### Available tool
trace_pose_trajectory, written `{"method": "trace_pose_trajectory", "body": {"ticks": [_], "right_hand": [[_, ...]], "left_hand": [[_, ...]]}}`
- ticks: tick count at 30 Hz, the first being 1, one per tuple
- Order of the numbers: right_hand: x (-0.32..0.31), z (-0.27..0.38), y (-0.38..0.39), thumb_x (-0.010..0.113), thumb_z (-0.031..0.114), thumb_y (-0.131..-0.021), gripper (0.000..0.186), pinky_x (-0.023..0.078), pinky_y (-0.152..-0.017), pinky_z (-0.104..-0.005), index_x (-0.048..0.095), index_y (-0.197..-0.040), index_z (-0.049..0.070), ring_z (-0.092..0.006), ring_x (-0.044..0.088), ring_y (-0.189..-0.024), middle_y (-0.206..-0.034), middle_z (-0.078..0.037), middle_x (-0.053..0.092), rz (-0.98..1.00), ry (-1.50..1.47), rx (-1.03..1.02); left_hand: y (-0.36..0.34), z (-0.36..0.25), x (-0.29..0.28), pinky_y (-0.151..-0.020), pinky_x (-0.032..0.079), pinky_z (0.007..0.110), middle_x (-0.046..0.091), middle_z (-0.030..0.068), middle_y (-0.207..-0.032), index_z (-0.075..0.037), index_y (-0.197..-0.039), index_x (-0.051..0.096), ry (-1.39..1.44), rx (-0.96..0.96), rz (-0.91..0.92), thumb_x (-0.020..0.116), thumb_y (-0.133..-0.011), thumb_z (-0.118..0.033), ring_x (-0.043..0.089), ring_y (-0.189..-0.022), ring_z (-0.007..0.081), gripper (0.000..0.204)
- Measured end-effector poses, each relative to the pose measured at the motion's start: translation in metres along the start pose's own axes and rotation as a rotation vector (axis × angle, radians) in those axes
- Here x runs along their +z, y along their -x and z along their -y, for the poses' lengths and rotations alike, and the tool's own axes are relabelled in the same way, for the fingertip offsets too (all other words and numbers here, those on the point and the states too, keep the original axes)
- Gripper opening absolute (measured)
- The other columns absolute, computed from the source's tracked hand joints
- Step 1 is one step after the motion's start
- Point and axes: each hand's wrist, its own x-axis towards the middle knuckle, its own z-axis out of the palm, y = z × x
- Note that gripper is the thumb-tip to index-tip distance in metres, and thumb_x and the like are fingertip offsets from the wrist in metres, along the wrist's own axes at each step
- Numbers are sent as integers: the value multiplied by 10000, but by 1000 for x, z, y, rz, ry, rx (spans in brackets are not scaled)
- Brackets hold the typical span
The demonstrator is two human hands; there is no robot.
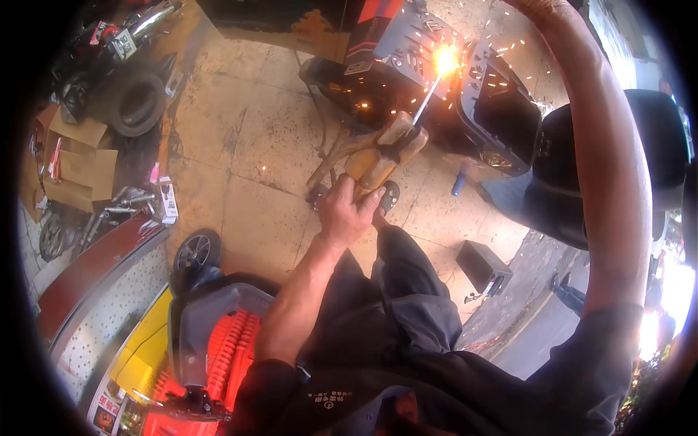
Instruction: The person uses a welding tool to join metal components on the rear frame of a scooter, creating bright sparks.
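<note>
My left hand [345, 215] is closed around the handle of a welding electrode holder [378, 161], which has worn, wood-like yellow-brown jaws. A thin welding rod [426, 100] sticks out of the jaws. Its tip meets a grey slotted metal plate [407, 51] on a dark scooter [396, 94], where a bright arc [446, 59] throws sparks. My right arm is raised along the right side. At the top edge only a sliver of my right hand [534, 6] shows; its fingers are out of the picture.
A black scooter seat [563, 142] stands at the right. On the floor are a black box [483, 267] and a blue cylinder [458, 183]. Tyres [137, 107], an open cardboard box [80, 163] and loose metal parts lie left. A red scooter [233, 349] is at my lower left.
</note>
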Motion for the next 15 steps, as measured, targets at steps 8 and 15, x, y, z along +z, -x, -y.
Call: {"method": "trace_pose_trajectory", "body": {"ticks": [8, 15], "right_hand": [[-1, -3, -1, 701, 590, -770, 756, 476, -958, -393, 592, -1245, 12, -324, 585, -1142, -1244, -206, 586, 0, 3, 21], [-2, -1, 2, 709, 556, -781, 717, 467, -965, -393, 596, -1243, 20, -322, 577, -1152, -1245, -203, 590, 4, -89, -13]], "left_hand": [[7, 6, -6, -606, 519, 387, 664, 137, -824, -9, -1056, 609, 16, 71, -40, 749, -787, -282, 656, -698, 329, 407], [12, 20, -4, -612, 509, 400, 660, 163, -849, 2, -1076, 608, 32, 10, -87, 745, -792, -282, 639, -704, 364, 424]]}}
